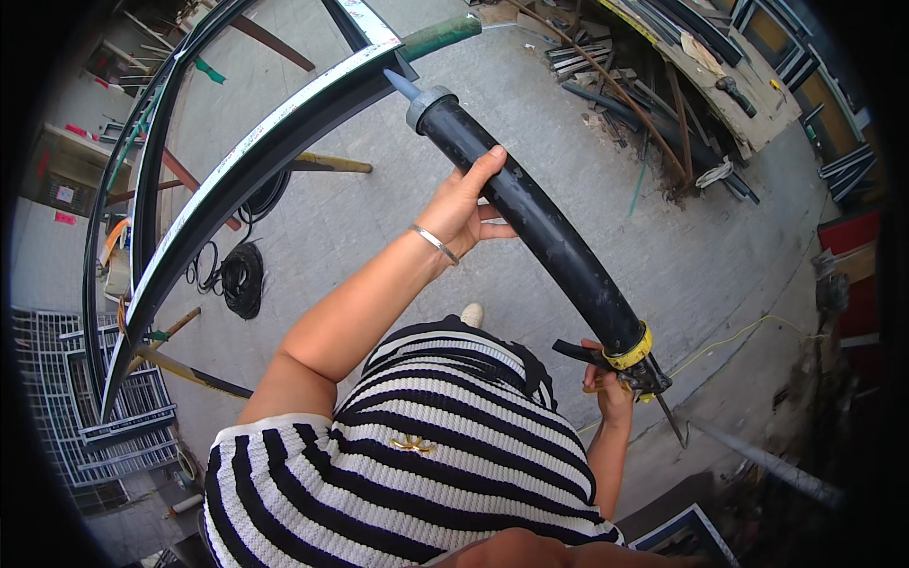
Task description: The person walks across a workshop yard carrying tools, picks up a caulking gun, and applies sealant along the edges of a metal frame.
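Observation:
A long black caulking gun (535, 213) slants across the view, its pale nozzle pointing up and left. My left hand (469, 201) wraps round the front half of the barrel, thumb on top. Behind the yellow collar at the rear end, my right hand (609, 383) grips the handle and trigger part; some of its fingers are hidden. The nozzle tip reaches the inner corner of a dark frame (275, 133) with a white-filmed top face. Whether the tip touches the frame, I cannot tell.
Green and yellow-black support bars (331, 165) stick out under the frame. A coil of black strip (242, 279) lies on the grey floor. At the right stands a workbench (757, 118) with a power tool (734, 95); scrap lengths (582, 59) are piled beside it. Metal frames (114, 407) stack at lower left.

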Demonstrator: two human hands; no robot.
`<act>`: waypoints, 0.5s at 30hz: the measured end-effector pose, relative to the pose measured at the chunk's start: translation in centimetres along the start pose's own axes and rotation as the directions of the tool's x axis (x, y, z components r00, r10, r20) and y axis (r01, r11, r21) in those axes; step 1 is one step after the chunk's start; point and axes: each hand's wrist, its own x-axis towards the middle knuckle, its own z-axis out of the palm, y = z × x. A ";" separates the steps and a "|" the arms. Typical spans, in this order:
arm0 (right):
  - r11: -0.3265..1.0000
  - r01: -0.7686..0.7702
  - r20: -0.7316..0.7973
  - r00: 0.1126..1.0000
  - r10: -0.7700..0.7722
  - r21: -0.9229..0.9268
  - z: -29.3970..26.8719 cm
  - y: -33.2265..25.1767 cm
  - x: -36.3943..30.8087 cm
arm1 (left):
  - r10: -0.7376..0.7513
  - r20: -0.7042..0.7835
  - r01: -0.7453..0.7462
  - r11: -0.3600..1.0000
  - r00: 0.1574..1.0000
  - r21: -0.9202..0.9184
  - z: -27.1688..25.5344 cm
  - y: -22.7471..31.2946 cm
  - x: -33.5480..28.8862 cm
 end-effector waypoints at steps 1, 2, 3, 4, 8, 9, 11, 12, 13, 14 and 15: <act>1.000 -0.018 0.012 1.000 0.018 0.004 0.0 0.1 0.2 | 0.003 -0.022 -0.004 1.000 1.000 -0.004 0.0 0.0 0.0; 0.998 -0.057 0.022 0.998 0.057 0.004 0.0 0.2 0.3 | 0.009 -0.046 -0.010 1.000 0.999 -0.009 -0.1 0.0 0.0; 0.999 -0.045 0.022 0.999 0.044 0.006 0.0 0.4 0.4 | 0.018 -0.061 -0.019 1.000 0.998 -0.010 -0.1 0.1 0.0; 1.000 -0.031 0.022 0.999 0.030 0.007 0.1 0.4 0.5 | 0.015 -0.068 -0.016 1.000 0.998 -0.014 -0.1 0.1 0.0; 0.999 0.045 0.001 0.999 -0.045 0.029 0.5 0.8 1.0 | 0.022 -0.062 -0.023 1.000 0.998 -0.021 -0.4 0.5 0.0; 0.998 0.047 0.000 0.999 -0.047 0.038 0.6 0.8 1.1 | 0.027 -0.059 -0.029 0.999 0.998 -0.023 -0.5 0.5 0.0; 0.997 0.053 -0.001 0.999 -0.053 0.056 0.7 0.8 1.2 | 0.041 -0.055 -0.041 0.999 0.998 -0.011 -0.7 0.8 0.1; 0.997 0.042 0.003 0.999 -0.042 0.062 0.6 0.8 1.3 | 0.051 -0.053 -0.051 0.999 0.997 -0.001 -0.7 0.8 0.1; 0.997 0.031 0.007 0.999 -0.032 0.068 0.6 0.8 1.4 | 0.045 -0.059 -0.045 0.999 0.997 -0.003 -0.8 0.9 0.2; 0.998 0.008 0.016 1.000 -0.009 0.067 0.6 0.8 1.4 | 0.043 -0.063 -0.044 0.999 0.997 -0.002 -0.8 1.0 0.3; 0.997 -0.009 0.027 1.000 0.006 0.083 0.6 0.7 1.5 | 0.052 -0.066 -0.052 0.999 0.996 0.002 -0.9 1.1 0.3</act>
